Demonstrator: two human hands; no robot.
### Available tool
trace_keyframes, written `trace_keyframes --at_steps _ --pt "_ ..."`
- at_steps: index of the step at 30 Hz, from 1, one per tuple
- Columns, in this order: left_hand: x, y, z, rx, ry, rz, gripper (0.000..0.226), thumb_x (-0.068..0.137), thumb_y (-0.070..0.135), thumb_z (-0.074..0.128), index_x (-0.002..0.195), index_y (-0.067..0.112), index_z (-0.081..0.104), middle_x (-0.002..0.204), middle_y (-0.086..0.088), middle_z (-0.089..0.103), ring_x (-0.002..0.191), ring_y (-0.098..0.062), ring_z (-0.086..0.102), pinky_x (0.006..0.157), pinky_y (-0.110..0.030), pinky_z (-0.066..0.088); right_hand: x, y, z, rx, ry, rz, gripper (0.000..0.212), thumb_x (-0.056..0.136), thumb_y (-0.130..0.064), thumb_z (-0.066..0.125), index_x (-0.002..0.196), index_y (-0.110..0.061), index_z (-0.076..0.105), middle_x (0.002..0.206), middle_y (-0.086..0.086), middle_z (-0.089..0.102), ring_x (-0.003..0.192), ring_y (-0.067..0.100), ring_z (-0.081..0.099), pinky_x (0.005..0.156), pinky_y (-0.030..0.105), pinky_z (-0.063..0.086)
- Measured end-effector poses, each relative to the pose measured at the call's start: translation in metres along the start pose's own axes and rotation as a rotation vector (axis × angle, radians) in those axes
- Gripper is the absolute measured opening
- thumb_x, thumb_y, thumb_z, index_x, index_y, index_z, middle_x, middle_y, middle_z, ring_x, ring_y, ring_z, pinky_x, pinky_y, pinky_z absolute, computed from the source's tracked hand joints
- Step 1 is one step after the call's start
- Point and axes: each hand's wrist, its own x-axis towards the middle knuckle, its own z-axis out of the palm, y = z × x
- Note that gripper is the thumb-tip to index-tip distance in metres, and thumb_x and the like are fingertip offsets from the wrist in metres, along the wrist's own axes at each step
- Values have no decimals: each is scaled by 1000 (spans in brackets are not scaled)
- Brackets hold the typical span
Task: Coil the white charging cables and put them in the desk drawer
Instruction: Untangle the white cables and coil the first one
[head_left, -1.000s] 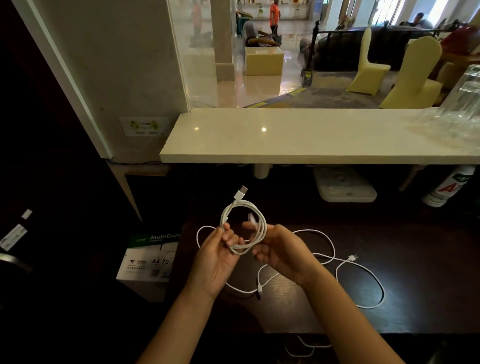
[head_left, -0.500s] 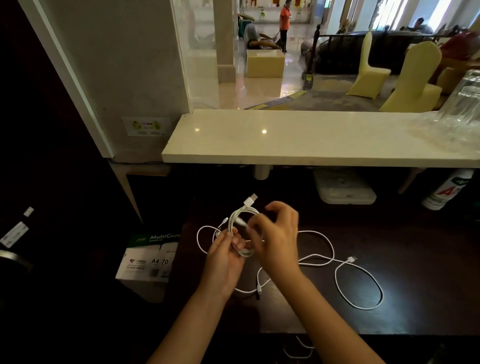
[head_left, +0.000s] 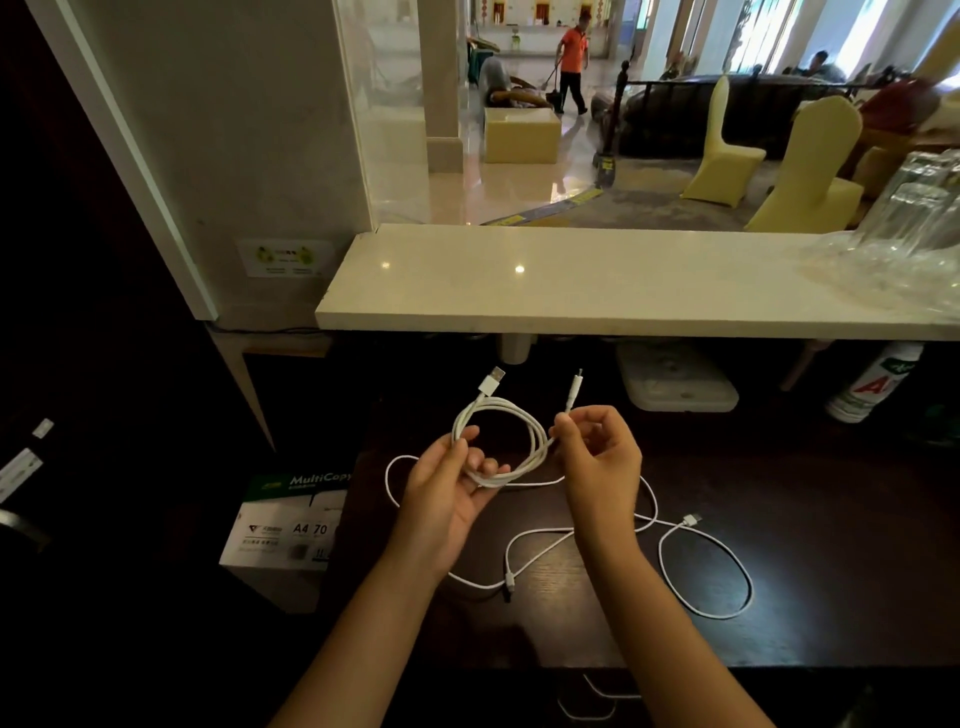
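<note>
Fingers (head_left: 470, 439) of the left hand (head_left: 441, 499) curl around the lower left of a coil (head_left: 501, 441) of white cable, thumb pressed on the strands at the near side, so the loops stand up off the dark tabletop (head_left: 805, 519). Part of the coil is hidden behind those fingers, and how many turns it has is hard to count. Its USB plug (head_left: 492, 380) sticks up and away from the top left. The right hand (head_left: 602, 457) pinches the cable's other end between thumb and forefinger just beside the coil's right edge, with the small plug (head_left: 575, 387) pointing up; the remaining fingers are bent loosely. A second cable (head_left: 675, 566) lies loose on the tabletop below both hands, in wide loops, one plug (head_left: 692, 519) to the right and another end (head_left: 510, 584) near the left forearm; the wrists cover stretches of it. More white cable (head_left: 592, 696) shows at the tabletop's near edge, perhaps in a drawer, though it is too dark to tell. A paper box (head_left: 291, 525) sits left of the tabletop.
</note>
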Motion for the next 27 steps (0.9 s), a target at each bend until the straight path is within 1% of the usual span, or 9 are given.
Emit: trace_keyframes --at_steps 4,10,13,16,19,21,23,25,27 --pt "2 4 -9 327 -5 17 21 95 7 41 111 6 56 84 -5 58 76 -13 68 66 -27 58 2 3 -5 -57 -34 -7 16 87 -10 60 75 -19 55 69 6 60 63 18 56 60 30 47" --pt "3 6 -8 492 -103 47 37 94 0 40 121 22 51 73 -4 57 69 -10 68 72 -30 59 15 13 -13 -136 -118 80 14 86 -10 59 74 -17 58 66 12 60 57 17 57 56 32 48" --pt "2 4 -8 596 -174 83 39 94 0 39 118 27 54 71 -6 57 69 -7 66 72 -27 57 21 21 -15 -234 -141 223 12 84 -6 58 88 -12 68 64 6 64 58 19 62 62 37 55" --pt "0 0 -10 692 -225 86 37 95 3 41 115 32 53 69 -2 61 71 -6 66 72 -25 56 27 27 -13 -430 -351 326 19 84 -5 55 90 -10 73 65 5 66 65 26 66 71 45 58" --pt "-1 -1 -15 671 -248 36 39 95 3 41 113 35 55 66 4 61 72 -9 66 73 -27 56 28 17 -15 -557 -649 381 27 88 -2 46 93 -10 72 59 3 59 52 16 58 52 27 52" --pt "-1 2 -19 639 -236 -1 39 94 3 41 114 33 55 67 3 61 72 -11 67 70 -28 56 29 14 -20 -487 -774 434 33 88 4 40 92 -9 69 59 3 57 47 11 54 44 19 44" --pt "0 3 -23 614 -208 -36 38 94 2 42 116 31 55 70 0 60 73 -14 68 70 -29 57 31 17 -24 -299 -823 514 29 89 2 41 90 -8 69 62 3 58 52 10 54 50 20 42" --pt "2 1 -25 593 -168 -62 37 94 2 42 118 26 55 73 -3 59 74 -15 69 71 -30 57 29 22 -22 -95 -755 569 28 89 0 42 83 -9 69 64 2 57 56 10 53 58 25 41" --pt "4 -2 -24 572 -129 -78 35 94 2 43 125 14 54 75 -6 58 73 -14 70 70 -29 57 23 23 -13 60 -606 602 29 85 3 41 76 -8 66 62 3 54 52 9 50 55 23 40"
